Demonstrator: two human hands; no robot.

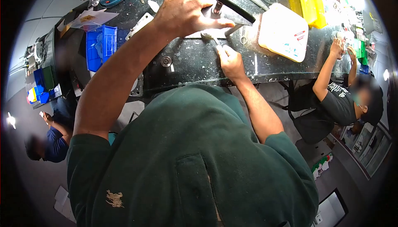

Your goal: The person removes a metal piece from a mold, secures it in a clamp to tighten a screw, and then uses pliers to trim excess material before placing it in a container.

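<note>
My left hand (180, 16) is at the back of the dark bench, thumb stretched to the right and fingers bent. It is closed about part of a stand with a long black bar (224, 3) slanting across its top and a metal post below; the held part is hidden. Just right of and below it, my right hand (232, 63) pinches a thin metal tool (217, 41), its tip pointing up and left toward a small bright work area under the bar. Glare hides what the tip touches.
On the right lies a white board (284, 32), with a yellow bin (311, 8) behind. A blue bin (101, 46) stands left, near a round metal piece (166, 61) on the bench (190, 69). A co-worker (344, 98) works at right; another person (56, 144) is at left.
</note>
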